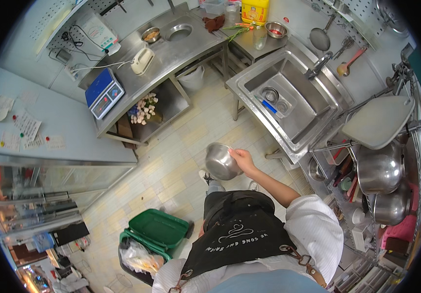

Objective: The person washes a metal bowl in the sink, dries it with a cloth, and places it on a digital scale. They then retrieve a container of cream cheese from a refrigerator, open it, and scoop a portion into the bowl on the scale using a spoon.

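Observation:
My right hand grips the rim of a stainless steel bowl, which hangs tilted over the tiled floor near my shoes, its rounded outside facing up. Whether anything is inside the bowl cannot be seen. My left hand is out of view, hidden by the black apron or beyond it. Ahead to the right stands a steel sink with a faucet; small round metal parts and a blue-handled tool lie in its basin.
A steel counter bears a digital scale and a cream hand mixer. At lower left stands a green bin, its lid raised. Wire shelving at right holds steel pots and a cutting board. Left is a glass-fronted cabinet.

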`<state>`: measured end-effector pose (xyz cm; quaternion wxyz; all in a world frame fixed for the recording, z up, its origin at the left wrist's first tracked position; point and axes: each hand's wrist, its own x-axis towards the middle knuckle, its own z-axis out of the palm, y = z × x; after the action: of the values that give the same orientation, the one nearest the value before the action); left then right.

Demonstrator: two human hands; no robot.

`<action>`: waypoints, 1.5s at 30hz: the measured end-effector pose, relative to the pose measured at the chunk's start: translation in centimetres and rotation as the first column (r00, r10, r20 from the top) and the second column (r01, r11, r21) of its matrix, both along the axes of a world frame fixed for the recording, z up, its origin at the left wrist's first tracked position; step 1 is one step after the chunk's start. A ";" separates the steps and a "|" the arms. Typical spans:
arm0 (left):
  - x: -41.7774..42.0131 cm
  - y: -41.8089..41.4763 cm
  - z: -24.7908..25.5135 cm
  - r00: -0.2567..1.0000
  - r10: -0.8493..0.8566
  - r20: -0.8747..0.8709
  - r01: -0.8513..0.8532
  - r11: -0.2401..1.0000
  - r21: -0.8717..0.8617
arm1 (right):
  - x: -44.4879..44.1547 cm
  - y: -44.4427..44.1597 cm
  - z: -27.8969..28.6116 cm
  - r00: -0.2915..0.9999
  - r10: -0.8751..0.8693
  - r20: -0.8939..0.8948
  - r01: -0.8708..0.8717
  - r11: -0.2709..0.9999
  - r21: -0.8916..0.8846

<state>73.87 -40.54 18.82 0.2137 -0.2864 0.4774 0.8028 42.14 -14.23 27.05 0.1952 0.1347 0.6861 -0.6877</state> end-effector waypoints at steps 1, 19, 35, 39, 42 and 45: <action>-0.7 -1.7 -0.8 1.000 -0.027 -0.013 0.027 1.000 -0.010 | -0.4 -0.3 -1.1 0.997 0.052 -0.065 -0.049 0.997 0.054; -36.5 -30.1 -7.2 0.993 -0.056 0.103 0.115 0.637 -0.763 | -32.1 -34.0 3.9 0.240 0.605 -0.759 -0.346 0.784 0.516; -37.1 -29.1 -7.2 0.585 0.743 0.325 -0.426 0.623 -0.656 | -59.2 -73.1 1.3 -0.242 0.549 -0.800 -0.279 0.750 0.599; -35.8 -26.5 -8.9 0.773 0.633 0.034 -0.444 0.578 -0.684 | -58.6 -67.4 -1.0 0.196 0.616 -0.763 -0.236 0.785 0.572; -37.0 -28.3 -8.1 0.773 0.632 0.050 -0.429 0.579 -0.693 | -58.4 -64.5 -8.4 0.575 0.549 -0.606 -0.267 0.826 0.496; -38.4 -32.1 -6.5 0.741 0.667 0.080 -0.432 0.564 -0.704 | -58.5 -64.8 -13.6 0.747 0.566 -0.348 -0.461 0.819 0.341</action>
<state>35.45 -72.69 12.28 -0.0853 -0.6104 0.5622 0.5514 -16.38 -79.07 13.46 0.2028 -0.1954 0.7977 -0.5332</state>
